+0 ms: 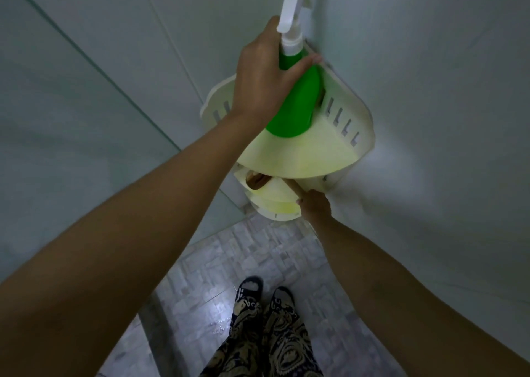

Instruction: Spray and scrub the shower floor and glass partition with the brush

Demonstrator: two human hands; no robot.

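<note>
A green spray bottle [298, 101] with a white trigger head stands on the top tier of a cream corner shelf [324, 150]. My left hand [263, 72] is wrapped around the bottle's neck. Below, my right hand [315, 204] grips the wooden handle of a brush [258, 179] that lies on the shelf's lower tier; its head shows as a brown shape under the top tier, and the bristles are hidden. The glass partition [71, 112] stands to the left. The tiled shower floor [258, 262] lies below.
White walls meet in the corner behind the shelf [430, 89]. My two feet in dark slippers [266, 290] and patterned trousers stand on the floor tiles. A few water drops [220, 326] glint on the floor near my left foot.
</note>
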